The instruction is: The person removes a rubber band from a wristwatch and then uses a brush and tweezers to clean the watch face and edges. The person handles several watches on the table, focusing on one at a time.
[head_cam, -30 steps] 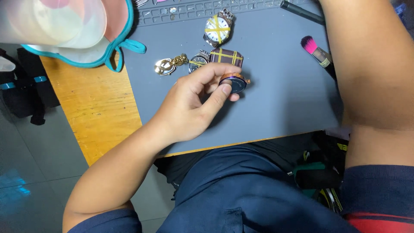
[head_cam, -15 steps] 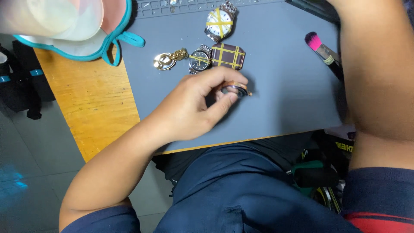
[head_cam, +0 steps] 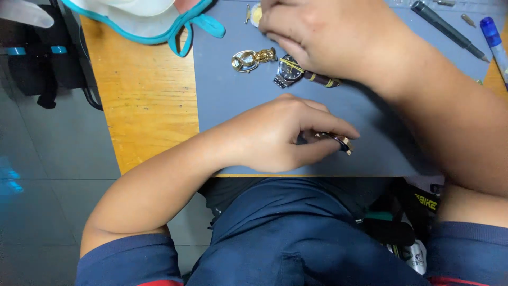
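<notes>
My left hand rests on the grey work mat near its front edge, fingers pinched on a small round watch case with a gold rim. My right hand reaches over the far part of the mat and covers a watch with a dark striped strap. Whether it grips that watch is hidden by the fingers. A gold and silver watch piece lies just left of it.
The mat lies on a wooden table. A white and teal cloth item sits at the back left. A dark pen-like tool and a blue pen lie at the back right. A black bag is on the floor left.
My right hand has come in over the watches at the back of the mat. My left hand has stayed near the front edge, still pinching the round case. The camera view shifted.
</notes>
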